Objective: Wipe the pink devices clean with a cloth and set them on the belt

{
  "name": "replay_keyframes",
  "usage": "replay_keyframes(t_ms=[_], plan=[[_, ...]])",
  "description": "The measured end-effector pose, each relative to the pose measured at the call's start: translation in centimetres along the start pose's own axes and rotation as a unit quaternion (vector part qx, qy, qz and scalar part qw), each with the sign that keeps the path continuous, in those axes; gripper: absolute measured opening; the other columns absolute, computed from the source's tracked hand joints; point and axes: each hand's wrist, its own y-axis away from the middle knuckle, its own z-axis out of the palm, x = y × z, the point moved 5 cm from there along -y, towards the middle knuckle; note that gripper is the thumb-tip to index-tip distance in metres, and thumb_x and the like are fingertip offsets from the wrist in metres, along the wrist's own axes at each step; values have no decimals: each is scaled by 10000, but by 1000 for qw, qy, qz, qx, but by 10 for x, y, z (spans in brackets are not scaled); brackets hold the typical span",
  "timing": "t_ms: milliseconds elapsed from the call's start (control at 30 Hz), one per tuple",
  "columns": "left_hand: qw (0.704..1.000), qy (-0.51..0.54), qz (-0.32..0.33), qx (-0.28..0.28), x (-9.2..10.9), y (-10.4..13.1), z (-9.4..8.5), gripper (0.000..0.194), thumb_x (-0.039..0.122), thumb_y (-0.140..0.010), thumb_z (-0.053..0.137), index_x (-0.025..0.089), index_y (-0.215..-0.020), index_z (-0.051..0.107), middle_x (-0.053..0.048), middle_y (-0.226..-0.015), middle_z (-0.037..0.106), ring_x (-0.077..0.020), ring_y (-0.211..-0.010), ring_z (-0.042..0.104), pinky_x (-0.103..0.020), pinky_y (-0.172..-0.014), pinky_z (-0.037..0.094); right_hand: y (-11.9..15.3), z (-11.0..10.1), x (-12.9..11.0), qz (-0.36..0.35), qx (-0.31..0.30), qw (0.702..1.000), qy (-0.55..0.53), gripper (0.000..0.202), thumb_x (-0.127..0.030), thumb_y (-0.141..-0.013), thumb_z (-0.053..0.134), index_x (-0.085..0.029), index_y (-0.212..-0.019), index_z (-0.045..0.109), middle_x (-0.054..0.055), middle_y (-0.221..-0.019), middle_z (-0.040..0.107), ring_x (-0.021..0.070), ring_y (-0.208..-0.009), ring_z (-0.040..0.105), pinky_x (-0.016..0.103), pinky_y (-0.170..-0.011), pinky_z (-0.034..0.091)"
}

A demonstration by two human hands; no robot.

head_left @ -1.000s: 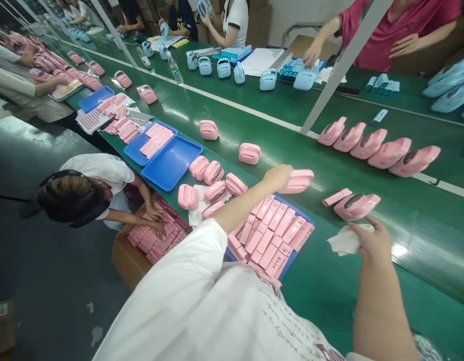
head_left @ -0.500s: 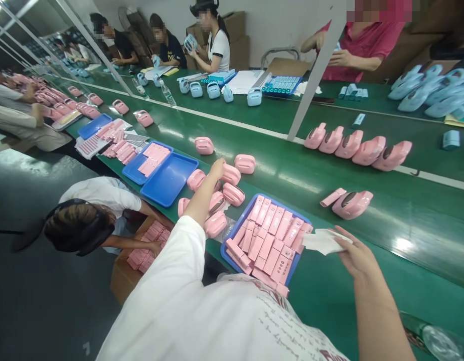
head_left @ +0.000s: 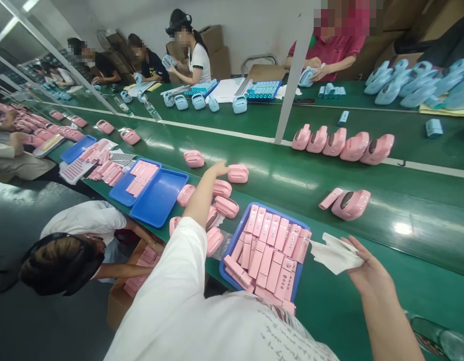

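Note:
My left hand (head_left: 217, 170) reaches over the green bench with its fingers stretched out. Its fingertips are at the left end of a pink plastic housing (head_left: 238, 174); a firm grip does not show. Several more such housings, among them one pink housing (head_left: 226, 206), lie below my forearm, which partly covers them. In my right hand (head_left: 369, 268) a white cloth (head_left: 335, 253) is pinched between thumb and fingers and hangs to the left. Between my arms stands a blue tray (head_left: 302, 281) filled with narrow pink parts (head_left: 267, 258).
A pink housing (head_left: 351, 204) with a loose narrow part lies ahead on the right. Several pink housings (head_left: 335, 143) line the divider beside a white post (head_left: 292, 85). Blue trays (head_left: 160, 198) are at left. A co-worker (head_left: 66, 260) bends over a carton. A bottle (head_left: 442, 336) lies lower right.
My left hand has moved off one pink housing to another farther out. My right hand still holds the cloth, now spread wider. The view has shifted slightly to the right.

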Motion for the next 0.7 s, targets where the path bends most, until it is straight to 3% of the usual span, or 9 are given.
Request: replay_keyframes(t_ms=[100,200,333,433,500,567,633,700], plan=[[998,-58,-9,-19,20,-20,15,389,357,-879,552,156,-1211,524,-97,-1221,547,-209,-1057,566,-439,-888,492,0,-3,1,-23,-19,1000,2,401,-195,-535,594,-202,-933,647,77,-1020,661,274,-1054,600,529,-1003,423],[994,-107,3,-20,37,-18,25,302,311,-905,504,130,-1140,561,-101,-1124,585,-202,-1002,583,-417,-875,483,9,-5,-2,-53,-41,998,2,533,-229,-470,701,-212,-998,629,85,-1042,656,303,-1031,607,519,-920,491],[985,-153,72,12,64,12,16,282,159,-901,409,168,-1119,587,-131,-1166,542,-236,-1031,572,-372,-877,442,44,-12,-19,-120,-28,991,59,715,-282,-427,774,-278,-1120,597,61,-1127,643,276,-1074,592,351,-771,564],[970,-177,151,73,87,51,-5,338,129,-902,366,230,-1145,579,-109,-1274,499,-237,-1088,537,-342,-844,441,76,-17,-40,-201,6,975,90,689,-261,-437,769,-278,-1111,627,66,-1092,657,260,-1095,583,293,-710,559],[929,-201,247,189,106,86,-26,332,112,-902,364,237,-1086,611,-92,-1218,565,-207,-1017,564,-308,-773,446,93,-19,-57,-278,28,959,42,639,-189,-442,742,-276,-1069,653,56,-1065,663,237,-1083,590,287,-719,557],[866,-193,340,311,124,129,-47,327,92,-900,370,239,-1022,635,-66,-1073,645,-161,-884,595,-273,-694,438,101,-18,-68,-327,38,942,-64,601,-139,-460,676,-284,-1043,656,30,-1061,662,202,-1047,605,286,-718,562],[793,-156,436,395,140,177,-63,305,82,-889,411,246,-1010,637,-38,-947,675,-132,-791,604,-252,-637,432,96,-13,-65,-266,42,950,-160,510,-157,-495,589,-243,-993,661,26,-972,676,178,-889,643,284,-637,567],[736,-122,512,426,154,224,-75,291,85,-870,473,261,-1039,630,-20,-909,681,-121,-753,614,-241,-602,433,86,-4,-50,-122,53,970,-202,404,-180,-521,507,-184,-897,655,27,-763,663,158,-620,618,286,-513,542]])
